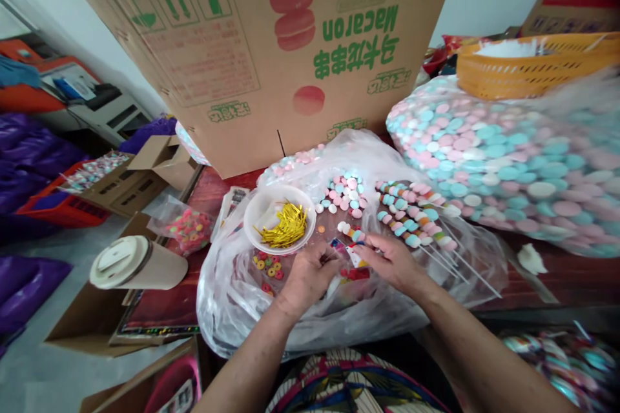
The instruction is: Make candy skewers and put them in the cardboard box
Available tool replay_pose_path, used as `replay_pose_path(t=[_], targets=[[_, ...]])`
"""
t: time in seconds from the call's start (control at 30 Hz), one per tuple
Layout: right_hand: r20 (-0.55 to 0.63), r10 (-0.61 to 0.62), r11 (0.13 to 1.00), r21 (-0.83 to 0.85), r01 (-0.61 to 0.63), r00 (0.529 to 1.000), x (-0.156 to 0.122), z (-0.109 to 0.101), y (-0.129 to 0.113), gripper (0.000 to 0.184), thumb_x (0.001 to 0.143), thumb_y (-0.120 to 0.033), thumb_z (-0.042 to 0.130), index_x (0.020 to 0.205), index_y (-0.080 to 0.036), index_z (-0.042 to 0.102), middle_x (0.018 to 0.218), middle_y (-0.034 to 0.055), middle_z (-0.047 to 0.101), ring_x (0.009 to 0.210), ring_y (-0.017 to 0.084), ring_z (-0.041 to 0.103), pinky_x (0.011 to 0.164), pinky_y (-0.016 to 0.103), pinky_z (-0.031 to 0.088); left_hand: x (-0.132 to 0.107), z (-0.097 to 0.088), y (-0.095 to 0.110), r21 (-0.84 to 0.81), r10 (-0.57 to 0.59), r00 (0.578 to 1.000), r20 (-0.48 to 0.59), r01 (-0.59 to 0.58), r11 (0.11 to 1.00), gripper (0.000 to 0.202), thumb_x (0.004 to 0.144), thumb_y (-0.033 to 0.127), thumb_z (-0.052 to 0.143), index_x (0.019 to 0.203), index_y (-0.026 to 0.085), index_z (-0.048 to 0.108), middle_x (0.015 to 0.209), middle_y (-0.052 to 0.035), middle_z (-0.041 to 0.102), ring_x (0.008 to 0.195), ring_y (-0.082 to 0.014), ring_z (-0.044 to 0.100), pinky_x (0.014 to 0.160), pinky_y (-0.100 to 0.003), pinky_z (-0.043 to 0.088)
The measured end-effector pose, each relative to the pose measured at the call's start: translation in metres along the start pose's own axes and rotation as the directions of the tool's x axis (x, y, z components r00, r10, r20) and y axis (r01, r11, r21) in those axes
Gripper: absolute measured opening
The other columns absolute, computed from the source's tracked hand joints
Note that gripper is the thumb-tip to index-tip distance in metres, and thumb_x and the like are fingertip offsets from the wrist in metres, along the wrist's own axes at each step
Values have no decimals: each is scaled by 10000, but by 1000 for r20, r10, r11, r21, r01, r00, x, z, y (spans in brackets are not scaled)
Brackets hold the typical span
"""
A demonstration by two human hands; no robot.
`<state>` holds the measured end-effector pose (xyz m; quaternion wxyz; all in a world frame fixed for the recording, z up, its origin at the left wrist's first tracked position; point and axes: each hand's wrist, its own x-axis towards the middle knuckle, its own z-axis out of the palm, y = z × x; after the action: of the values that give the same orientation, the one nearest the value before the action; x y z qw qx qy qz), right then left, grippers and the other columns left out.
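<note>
My left hand [307,271] and my right hand [394,261] meet over a clear plastic bag [232,297] spread on the table. Both pinch a small candy skewer [351,250] with a printed wrapper between them. Loose pastel candy discs [346,197] lie just beyond the fingers. Finished skewers of pink, blue and white discs [411,213] lie in a row to the right, sticks pointing toward me. A white bowl [259,210] of gold twist ties [288,227] stands by my left hand. Small ring candies [268,266] lie under the bowl's near side.
A big "Macaron" cardboard box [271,45] stands behind the work. A large bag of pastel discs [508,161] fills the right, with an orange basket [533,64] on it. A lidded cup [138,262] lies at the left, with open cartons [140,174] beyond.
</note>
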<state>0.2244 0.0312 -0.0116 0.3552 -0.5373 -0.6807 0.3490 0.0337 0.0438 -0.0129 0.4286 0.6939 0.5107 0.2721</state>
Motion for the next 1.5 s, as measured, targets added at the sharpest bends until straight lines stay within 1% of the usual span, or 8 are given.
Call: replay_pose_path(t=[0.2, 0.4, 0.57, 0.73, 0.93, 1.07, 1.2, 1.5], targets=[[120, 19, 982, 185, -42, 993, -5, 5, -8, 174, 840, -330, 515, 759, -181, 552, 683, -5, 571, 631, 125, 513, 589, 237, 398, -7, -12, 6, -79, 160, 974, 164, -148, 986, 312, 886, 307, 520, 625, 152, 590, 544, 41, 506, 527, -85, 448, 525, -199, 356], [-62, -63, 962, -271, 43, 996, 0, 23, 1, 410, 927, -389, 415, 565, -197, 406, 543, -15, 477, 546, 112, 440, 530, 232, 341, -16, -7, -7, 117, 285, 958, -14, -282, 952, 164, 870, 296, 576, 822, 176, 677, 690, -4, 671, 633, -133, 594, 614, -227, 453], [-235, 87, 620, -748, -237, 968, 29, -47, 19, 328, 945, -271, 372, 735, -161, 599, 752, 92, 631, 733, 185, 578, 679, 284, 420, -20, -12, -19, 186, 400, 888, -227, -363, 913, 178, 900, 250, 525, 833, 175, 672, 674, -8, 667, 610, -132, 605, 611, -235, 485], [-300, 142, 444, -833, -331, 943, 49, -97, 58, 264, 811, -65, 406, 854, -67, 667, 912, 244, 652, 858, 337, 610, 736, 467, 441, -23, -28, -13, 260, 506, 820, -268, -444, 858, 175, 908, 249, 514, 874, 190, 675, 705, -18, 687, 639, -143, 628, 636, -255, 498], [-151, 67, 525, -835, -163, 986, 12, -119, 66, 263, 864, -121, 422, 837, -114, 683, 833, 181, 682, 778, 264, 651, 709, 359, 484, -33, -44, -11, 293, 546, 798, -257, -474, 830, 170, 922, 227, 499, 943, 211, 667, 820, -28, 734, 761, -161, 667, 745, -306, 492], [-92, -320, 695, -699, 168, 943, -28, -127, 37, 200, 917, -248, 466, 954, -216, 660, 886, 96, 708, 787, 188, 664, 709, 262, 511, -31, -48, -10, 323, 535, 815, -220, -457, 829, 210, 933, 264, 474, 879, 209, 669, 784, -24, 724, 722, -156, 659, 721, -309, 468], [-27, -555, 596, -710, 375, 831, -43, -117, 6, 244, 881, -165, 480, 1039, -238, 651, 923, 72, 710, 811, 210, 670, 713, 303, 528, -27, -43, -5, 300, 553, 812, -184, -490, 819, 224, 940, 288, 457, 908, 210, 664, 800, -29, 721, 727, -158, 648, 741, -320, 462], [189, -547, 513, -693, 505, 815, -40, -115, 0, 315, 886, -151, 404, 1015, -237, 678, 871, 76, 707, 784, 207, 644, 666, 326, 489, -31, -50, 14, 492, 600, 800, 10, -526, 694, 267, 955, 305, 440, 843, 193, 654, 743, -19, 705, 667, -151, 599, 673, -299, 369]])
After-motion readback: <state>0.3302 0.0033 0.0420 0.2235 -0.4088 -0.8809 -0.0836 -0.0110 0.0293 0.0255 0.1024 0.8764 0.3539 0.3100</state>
